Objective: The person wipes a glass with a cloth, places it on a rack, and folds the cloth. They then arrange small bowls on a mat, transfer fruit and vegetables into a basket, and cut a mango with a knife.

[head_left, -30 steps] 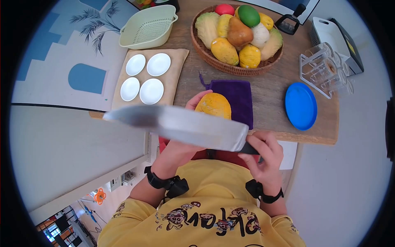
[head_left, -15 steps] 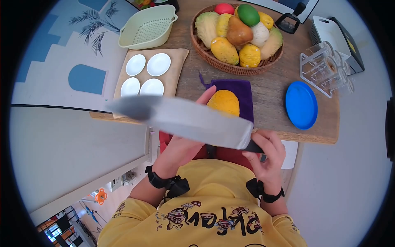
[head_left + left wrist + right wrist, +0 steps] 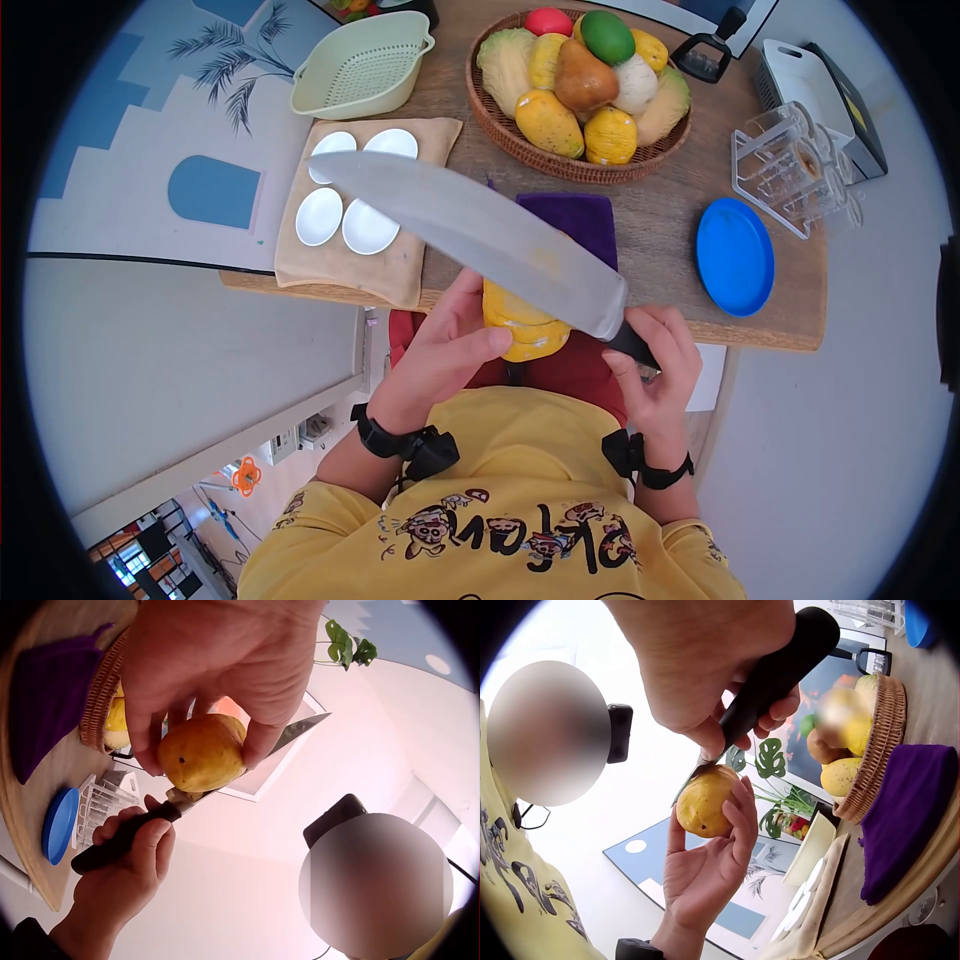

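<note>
My left hand [image 3: 440, 345] holds a yellow mango-like fruit [image 3: 528, 338] in front of the table's near edge, its thumb along the near side. In the left wrist view the fruit [image 3: 202, 754] shows a small dark spot and sits between thumb and fingers. A large kitchen knife [image 3: 490, 225] is in my right hand [image 3: 655, 365], which grips the black handle [image 3: 112, 844]. The broad blade slants across the top of the fruit in the head view, hiding its far part. Blade and fruit meet closely in the right wrist view, near the handle end.
Beyond the hands lies a purple cloth pouch [image 3: 580, 220]. A wicker basket [image 3: 560, 172] of assorted fruit stands behind it. To the left are small white dishes [image 3: 319, 217] on a tan mat and a pale green colander [image 3: 360, 70]. A blue plate [image 3: 735, 257] and glass rack [image 3: 785, 170] occupy the right.
The knife's tip has swung away from the body, over the white dishes. The fruit has shifted right, then back left and nearer the body, and my left thumb now shows on its near side.
</note>
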